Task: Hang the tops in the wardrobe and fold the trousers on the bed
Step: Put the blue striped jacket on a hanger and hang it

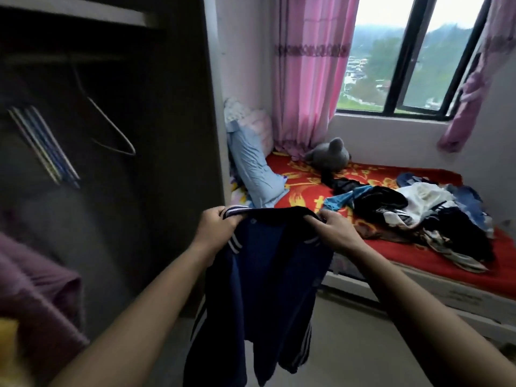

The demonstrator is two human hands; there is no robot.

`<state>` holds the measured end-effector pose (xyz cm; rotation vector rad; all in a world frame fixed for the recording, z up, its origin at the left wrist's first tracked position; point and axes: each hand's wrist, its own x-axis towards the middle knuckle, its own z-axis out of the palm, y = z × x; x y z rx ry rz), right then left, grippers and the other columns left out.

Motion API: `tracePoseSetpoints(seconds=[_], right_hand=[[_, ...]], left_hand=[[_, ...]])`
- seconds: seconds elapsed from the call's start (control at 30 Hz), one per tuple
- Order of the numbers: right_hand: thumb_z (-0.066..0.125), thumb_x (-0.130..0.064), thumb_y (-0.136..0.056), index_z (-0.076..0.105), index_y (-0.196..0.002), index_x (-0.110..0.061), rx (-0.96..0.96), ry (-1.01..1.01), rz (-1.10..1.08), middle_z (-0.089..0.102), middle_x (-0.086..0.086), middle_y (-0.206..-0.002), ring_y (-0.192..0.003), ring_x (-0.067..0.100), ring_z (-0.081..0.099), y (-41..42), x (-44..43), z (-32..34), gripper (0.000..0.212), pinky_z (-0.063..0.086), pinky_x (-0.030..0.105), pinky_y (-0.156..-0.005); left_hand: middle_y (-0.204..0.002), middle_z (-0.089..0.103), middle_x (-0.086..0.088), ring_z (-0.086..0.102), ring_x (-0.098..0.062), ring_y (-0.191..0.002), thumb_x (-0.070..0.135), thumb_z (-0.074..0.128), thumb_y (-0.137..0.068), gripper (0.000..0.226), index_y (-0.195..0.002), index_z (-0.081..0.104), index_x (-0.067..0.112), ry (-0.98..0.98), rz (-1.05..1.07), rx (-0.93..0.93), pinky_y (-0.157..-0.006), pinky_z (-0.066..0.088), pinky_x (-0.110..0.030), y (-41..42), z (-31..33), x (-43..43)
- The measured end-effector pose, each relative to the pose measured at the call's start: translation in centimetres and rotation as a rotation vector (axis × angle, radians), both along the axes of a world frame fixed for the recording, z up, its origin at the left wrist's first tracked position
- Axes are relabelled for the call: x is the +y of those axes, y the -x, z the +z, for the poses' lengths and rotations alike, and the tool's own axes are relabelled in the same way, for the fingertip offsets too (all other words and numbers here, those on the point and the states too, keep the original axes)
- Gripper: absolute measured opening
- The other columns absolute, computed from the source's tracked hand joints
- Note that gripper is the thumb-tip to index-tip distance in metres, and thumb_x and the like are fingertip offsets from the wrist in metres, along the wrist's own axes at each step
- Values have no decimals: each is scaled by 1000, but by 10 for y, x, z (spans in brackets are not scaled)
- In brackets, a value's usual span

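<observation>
Person, seen from above: two forearms, bare to the frame edge, no sleeves visible. Left hand (216, 229) and right hand (339, 233): no rings, watch or gloves visible.

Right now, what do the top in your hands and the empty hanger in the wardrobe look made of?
Top: soft navy knit with white-striped trim; it hangs limp. Hanger: thin pale wire or slim plastic; too blurred to tell.

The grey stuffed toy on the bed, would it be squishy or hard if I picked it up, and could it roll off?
Probably squishy: the grey stuffed toy looks plush and slumps on the red bedcover. Likely light for its size, as soft toys usually are. It seems unlikely to roll far, since it sits slouched near the curtain, well back from the bed's edge.
</observation>
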<state>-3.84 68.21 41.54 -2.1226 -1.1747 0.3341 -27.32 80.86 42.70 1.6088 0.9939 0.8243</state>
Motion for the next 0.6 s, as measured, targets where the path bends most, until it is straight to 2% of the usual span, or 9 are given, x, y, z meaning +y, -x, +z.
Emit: tracePoseSetpoints(seconds=[0.13,0.23,0.3,0.37,0.4,0.47,0.53,0.6], right_hand=[[50,-69,-86,61,-78,-21,-6,10,243,65,-2,-78,-76,18,62,21,88,-3,50,46,36,-65],[47,-79,-80,65,-86,-27,-32,32,447,68,-6,-85,-80,12,64,33,154,1,56,53,36,-72],[41,-89,-75,63,-87,-32,-54,79,600,66,-10,-86,-80,8,62,44,195,8,62,50,30,-69],[38,-92,-73,64,-88,-31,8,95,697,67,-9,-82,-75,9,65,57,235,17,68,51,29,-63],[41,-89,-76,66,-90,-28,84,68,719,69,-5,-80,-70,13,68,65,255,21,67,55,33,-61],[49,-75,-85,67,-94,-24,224,-20,749,71,2,-79,-70,20,72,82,294,31,54,61,43,-68],[54,-61,-92,66,-107,-23,281,-101,804,70,3,-89,-88,25,72,104,329,44,42,59,47,-81],[56,-55,-94,63,-121,-20,322,-156,845,69,3,-105,-105,26,66,130,355,57,45,54,45,-93]], left_hand=[[-84,66,-33,64,-48,-65,36,68,-82,40,-91,68,-4,-71,272,-32,-60,53,-56,34,11,42],[-83,63,-33,63,-49,-69,48,61,-67,53,-89,67,0,-87,465,-67,-58,50,-44,52,26,67],[-77,65,-28,65,-44,-69,44,58,-66,45,-84,68,4,-113,584,-34,-58,50,-42,63,36,83],[-66,65,-15,63,-32,-61,32,55,-71,28,-75,66,6,-152,698,15,-57,49,-43,73,45,97],[-59,60,-8,58,-24,-55,27,54,-71,22,-70,61,5,-174,754,32,-55,45,-40,78,49,104],[-56,47,-4,46,-16,-53,18,54,-70,18,-66,50,1,-210,840,64,-53,35,-35,86,56,114],[-58,41,-5,40,-15,-55,11,57,-74,19,-64,43,0,-242,903,128,-53,29,-33,94,58,119],[-57,38,-4,37,-14,-54,7,58,-76,20,-62,44,5,-253,959,187,-52,27,-33,105,54,120]])
